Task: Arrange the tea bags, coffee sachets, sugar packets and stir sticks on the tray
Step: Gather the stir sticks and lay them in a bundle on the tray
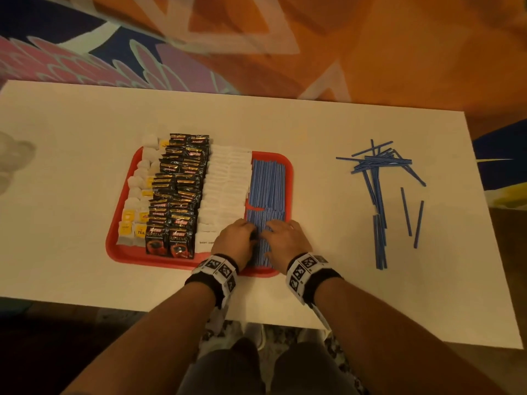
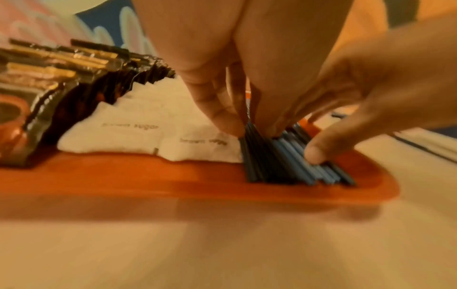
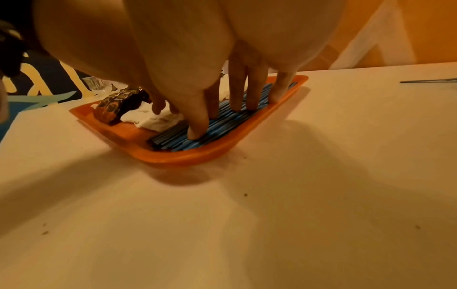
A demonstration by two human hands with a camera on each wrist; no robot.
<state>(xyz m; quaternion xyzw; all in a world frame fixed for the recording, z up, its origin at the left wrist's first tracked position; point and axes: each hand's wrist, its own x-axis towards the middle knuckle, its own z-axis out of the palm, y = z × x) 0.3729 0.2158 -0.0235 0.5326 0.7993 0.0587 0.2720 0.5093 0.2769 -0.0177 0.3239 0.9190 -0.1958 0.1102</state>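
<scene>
We see the red tray (image 1: 114, 246) lying on the white table (image 1: 313, 132), filled in four columns from left to right. Tea bags (image 1: 134, 201) with yellow tags line its left side, black coffee sachets (image 1: 176, 195) overlap in two rows next to them, white sugar packets (image 1: 228, 181) follow, and blue stir sticks (image 1: 268, 183) lie side by side along the right side, running from the far rim toward the near rim.

Both of our hands are down on the near part of that column of sticks. Our left hand (image 1: 235, 240) sits at the boundary between the sugar packets and the sticks; from the left wrist view its fingers (image 2: 217, 109) point downward with their tips at the left edge of the bundle, where some sticks stand tilted on edge against the packets. The fingers are fairly straight and do not wrap around anything we can make out. Our right hand (image 1: 286, 238) lies just beside it, spread flat, and the right wrist view shows its fingers (image 3: 197, 121) extended, thumb and fingertips pressing on top of the sticks, with nothing gripped.

Farther out, well apart from the tray on the right half of the table, a loose pile of stir sticks (image 1: 379, 172) lies crossed and scattered, a few of them lying singly. Beyond the table's far edge we see a floor (image 1: 370, 52) patterned in orange, pink and blue.
</scene>
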